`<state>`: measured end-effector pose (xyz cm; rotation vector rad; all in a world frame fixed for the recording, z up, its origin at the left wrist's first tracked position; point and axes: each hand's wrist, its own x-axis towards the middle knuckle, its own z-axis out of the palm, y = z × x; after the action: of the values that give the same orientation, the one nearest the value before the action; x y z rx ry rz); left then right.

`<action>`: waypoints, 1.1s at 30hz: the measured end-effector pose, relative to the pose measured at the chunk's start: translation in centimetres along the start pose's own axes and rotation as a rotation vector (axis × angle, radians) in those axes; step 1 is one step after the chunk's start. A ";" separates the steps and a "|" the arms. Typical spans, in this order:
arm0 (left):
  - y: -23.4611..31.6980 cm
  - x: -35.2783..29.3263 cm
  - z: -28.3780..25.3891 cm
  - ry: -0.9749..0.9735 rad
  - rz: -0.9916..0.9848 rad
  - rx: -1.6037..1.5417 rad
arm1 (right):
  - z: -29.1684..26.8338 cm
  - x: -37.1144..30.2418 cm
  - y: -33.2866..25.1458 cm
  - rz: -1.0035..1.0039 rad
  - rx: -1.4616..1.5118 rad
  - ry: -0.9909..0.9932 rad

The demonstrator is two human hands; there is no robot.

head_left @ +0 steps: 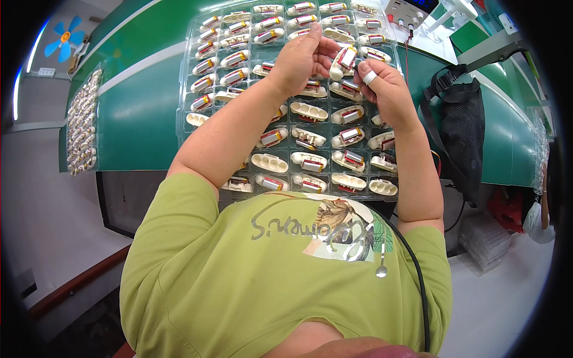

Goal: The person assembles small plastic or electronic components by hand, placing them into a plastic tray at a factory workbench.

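Note:
Both my hands are raised over a clear plastic tray (186, 104) of small white oval housings, many with a silver and red component inside. My left hand (300, 59) and my right hand (382, 83) together hold one white housing (345, 62) with a silver component in it, just above the tray's upper middle rows. The fingertips of my left hand pinch near its top. White tape wraps one finger of my right hand. Some housings in the nearer rows, such as one white shell (269, 161), look empty.
The tray lies on a green conveyor belt (140, 119) with a pale stripe. A second tray of parts (82, 122) sits at the left. A black mesh bag (462, 128) hangs at the right, and a white box with knobs (406, 12) stands at the far side.

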<state>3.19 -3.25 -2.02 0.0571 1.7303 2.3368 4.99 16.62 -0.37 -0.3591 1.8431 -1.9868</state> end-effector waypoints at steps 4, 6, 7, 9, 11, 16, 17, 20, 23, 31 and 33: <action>0.2 -0.2 0.2 0.018 -0.011 -0.010 | -0.2 0.0 0.1 -0.009 -0.003 -0.006; 0.0 -0.2 0.0 0.015 -0.007 -0.027 | -0.3 0.1 0.2 -0.004 -0.009 -0.013; -0.1 -0.1 0.0 0.009 -0.001 -0.045 | -0.3 0.2 0.3 -0.003 -0.004 -0.009; -0.1 0.0 0.0 0.007 -0.002 -0.041 | -0.2 0.2 0.3 -0.002 0.003 0.000; -0.1 0.0 -0.1 0.009 -0.002 -0.035 | 0.1 0.1 0.0 0.005 0.014 0.037; 0.4 -0.3 0.3 0.015 -0.015 -0.029 | -0.1 0.3 0.3 0.011 0.013 0.055; 0.3 -0.4 0.3 0.014 -0.015 -0.028 | -0.1 0.3 0.3 0.010 0.009 0.051; 0.3 -0.4 0.3 0.021 0.007 -0.005 | 0.0 0.2 0.2 0.010 0.009 0.071; 0.0 -0.2 0.2 -0.017 0.025 0.002 | 0.0 0.1 0.0 0.014 -0.006 0.055; 0.1 -0.4 0.1 -0.039 -0.012 0.055 | -0.1 0.1 0.0 0.025 0.028 0.039; 0.1 -0.5 0.1 -0.041 -0.012 0.051 | 0.0 0.1 0.0 0.024 0.044 0.045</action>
<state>3.63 -3.31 -1.81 0.1024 1.7663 2.2666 4.91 16.63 -0.35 -0.2804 1.8189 -2.0315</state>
